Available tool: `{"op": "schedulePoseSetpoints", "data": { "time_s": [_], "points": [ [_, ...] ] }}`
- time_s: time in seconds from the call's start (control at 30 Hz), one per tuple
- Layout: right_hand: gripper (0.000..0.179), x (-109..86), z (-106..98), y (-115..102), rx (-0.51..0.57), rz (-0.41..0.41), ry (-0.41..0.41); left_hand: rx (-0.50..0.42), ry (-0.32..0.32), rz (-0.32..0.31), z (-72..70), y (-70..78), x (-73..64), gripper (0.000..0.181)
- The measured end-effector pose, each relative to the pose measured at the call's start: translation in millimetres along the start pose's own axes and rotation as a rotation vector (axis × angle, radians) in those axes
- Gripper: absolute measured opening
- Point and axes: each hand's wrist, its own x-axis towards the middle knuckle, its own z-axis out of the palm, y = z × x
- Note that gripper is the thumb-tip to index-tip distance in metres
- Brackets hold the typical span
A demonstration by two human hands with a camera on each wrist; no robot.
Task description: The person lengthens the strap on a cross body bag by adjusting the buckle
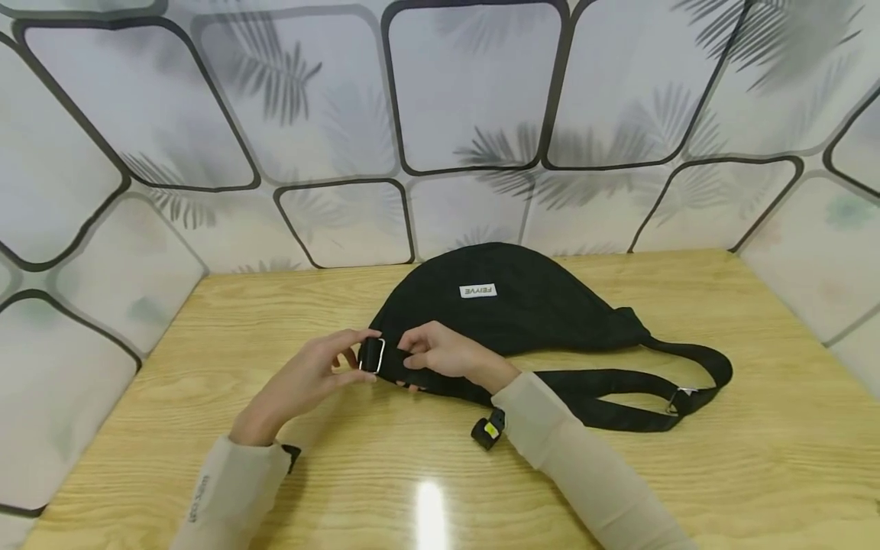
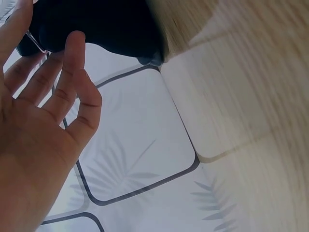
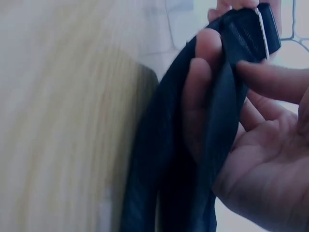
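Left hand [image 1: 309, 378]: thumb and fingers bent, pinching the silver metal buckle [image 1: 382, 356] at the strap end, last fingers loose. Right hand [image 1: 443, 351], just beside it: thumb in front, fingers behind, gripping the flat black strap [image 3: 219, 125].

Bag [image 1: 509, 321]: on the table just beyond the hands and to their right. Black fabric, half-moon shape, soft. White label [image 1: 477, 291] beyond the right hand looks like "FEIYVE", upside down from here. Contents can't be seen.

Right of the right hand: strap loop lying on the table, with a second metal slider [image 1: 681, 401]. Left sleeve [image 1: 234, 481]: small dark print, illegible. Right cuff: black device [image 1: 488, 429] with a yellow-green patch.

Table [image 1: 330, 481]: pale yellow wood grain. Backdrop [image 1: 474, 92] beyond: pale sheet, grey fern leaves, dark rounded outlines.
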Motion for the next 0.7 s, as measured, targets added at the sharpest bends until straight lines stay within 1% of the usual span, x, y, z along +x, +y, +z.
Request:
{"op": "schedulePoseSetpoints", "data": {
  "time_s": [0.07,0.13,0.23,0.33,0.43,0.53,0.7],
  "points": [
    [0.014,1.5,2.9,-0.4,0.056,-0.024,-0.008,-0.009,0.003,-0.004,0.8,0.1,0.5,0.051],
    [0.013,1.9,6.0,-1.5,0.083,-0.04,-0.001,-0.017,-0.002,0.004,2.6,1.0,1.5,0.05],
    [0.012,1.8,10.1,-2.8,0.101,-0.053,0.01,-0.023,-0.017,0.017,5.4,2.5,2.3,0.048],
    [0.012,1.9,12.4,-4.2,0.096,-0.06,0.012,-0.018,-0.021,0.02,6.7,3.1,1.7,0.047],
    [0.012,1.9,10.1,-4.2,0.08,-0.06,-0.005,-0.013,-0.015,0.014,6.1,2.9,1.0,0.047],
    [0.014,0.3,3.8,-3.1,0.061,-0.032,-0.039,-0.001,-0.011,0.01,4.9,1.5,1.2,0.048],
    [0.02,-7.7,-9.5,-2.0,-0.086,0.036,-0.064,0.02,-0.006,-0.01,2.9,-0.1,1.8,0.052]
  ]
}}
